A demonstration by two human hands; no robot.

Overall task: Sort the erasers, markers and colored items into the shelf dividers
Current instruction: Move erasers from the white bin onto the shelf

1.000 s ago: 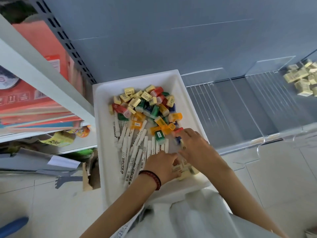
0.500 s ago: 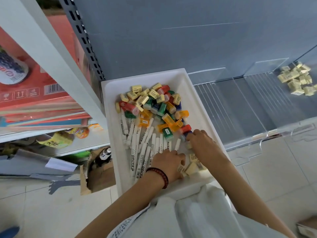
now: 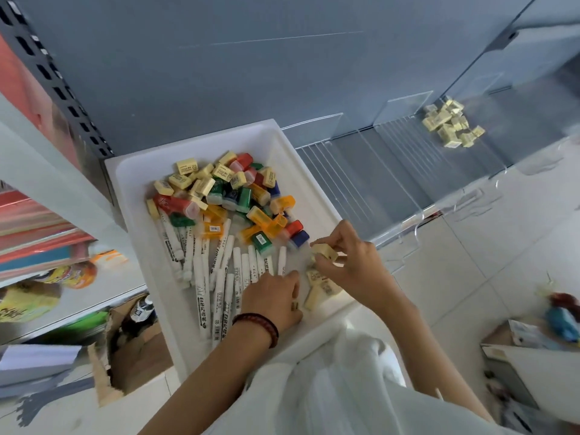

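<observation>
— Two hands on record; first entry, right hand [image 3: 354, 265]?
— Pinching one yellow eraser [image 3: 324, 253] between thumb and fingertips, just above the near right corner of the white bin [image 3: 128, 196].
— Left hand [image 3: 273, 296]?
— Low in the same bin, fingers curled downward, just beside the markers [image 3: 204, 277]. Gripping or not: impossible to tell. Beaded bracelet [image 3: 260, 324] at the wrist.
— Remaining bin stock?
— Loose erasers [image 3: 323, 291] beneath the right hand. White markers across the near half, lying roughly side by side. Coloured cases [image 3: 260, 215] heaped mid-bin: orange, green, red, blue. Far-end erasers [image 3: 188, 169], yellow, along the back.
— Shelf?
— Clear dividers [image 3: 405, 105] right of the bin. Eraser pile [image 3: 448, 127] in the far right compartment, well apart from both hands.
</observation>
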